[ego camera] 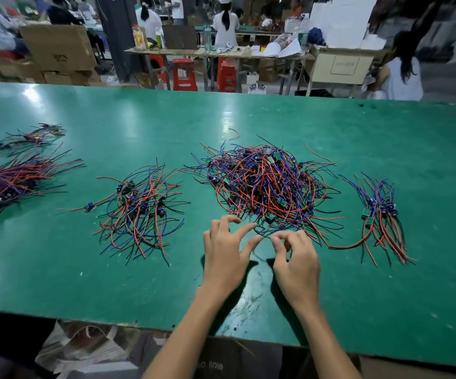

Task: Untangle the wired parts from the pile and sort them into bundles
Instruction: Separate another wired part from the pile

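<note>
Hands meet at the pile's near edge, the left hand (225, 257) loose-fingered and the right hand (296, 259) seemingly pinching a wire, which should come out slowly from the pile (265, 184) mid-table (248, 302), between bundles (139, 209) either side.

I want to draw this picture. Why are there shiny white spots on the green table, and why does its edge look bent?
In the head view, lamps overhead glare off the glossy table, brightest at the white patch; the wide-angle lens bends the table's edges; the people behind look blurry.
</note>
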`<control>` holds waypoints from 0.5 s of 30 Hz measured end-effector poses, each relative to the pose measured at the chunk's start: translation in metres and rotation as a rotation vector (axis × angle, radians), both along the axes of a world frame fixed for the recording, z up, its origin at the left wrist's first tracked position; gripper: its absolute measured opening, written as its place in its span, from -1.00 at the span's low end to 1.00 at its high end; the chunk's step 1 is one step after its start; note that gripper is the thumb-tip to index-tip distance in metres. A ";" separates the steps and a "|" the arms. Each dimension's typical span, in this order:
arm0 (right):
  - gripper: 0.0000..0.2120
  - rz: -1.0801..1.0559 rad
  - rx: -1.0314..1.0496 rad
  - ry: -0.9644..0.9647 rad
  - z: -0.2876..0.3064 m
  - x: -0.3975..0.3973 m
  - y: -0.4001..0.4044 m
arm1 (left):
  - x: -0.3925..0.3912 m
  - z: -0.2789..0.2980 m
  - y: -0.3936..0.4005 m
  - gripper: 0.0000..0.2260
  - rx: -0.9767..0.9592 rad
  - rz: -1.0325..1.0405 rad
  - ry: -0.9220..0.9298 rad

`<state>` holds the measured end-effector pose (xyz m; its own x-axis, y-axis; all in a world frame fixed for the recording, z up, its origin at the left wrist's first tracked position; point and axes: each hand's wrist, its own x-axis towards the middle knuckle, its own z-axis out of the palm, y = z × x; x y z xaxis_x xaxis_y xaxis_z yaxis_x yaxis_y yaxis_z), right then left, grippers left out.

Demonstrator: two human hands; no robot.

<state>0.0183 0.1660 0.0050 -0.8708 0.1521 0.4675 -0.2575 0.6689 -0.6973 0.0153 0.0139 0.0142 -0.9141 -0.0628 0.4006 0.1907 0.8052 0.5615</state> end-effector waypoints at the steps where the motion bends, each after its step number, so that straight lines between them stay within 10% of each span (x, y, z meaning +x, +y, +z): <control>1: -0.96 -0.004 -0.024 0.016 0.000 0.000 0.000 | 0.003 0.000 0.000 -0.76 0.003 0.004 0.029; 11: -0.80 -0.058 -0.245 -0.003 0.005 -0.002 0.001 | -0.003 0.015 -0.009 -0.80 0.524 -0.088 -0.042; 15: -0.67 -0.015 0.174 -0.188 0.001 -0.007 -0.001 | -0.020 0.026 -0.043 -0.80 0.563 0.188 0.035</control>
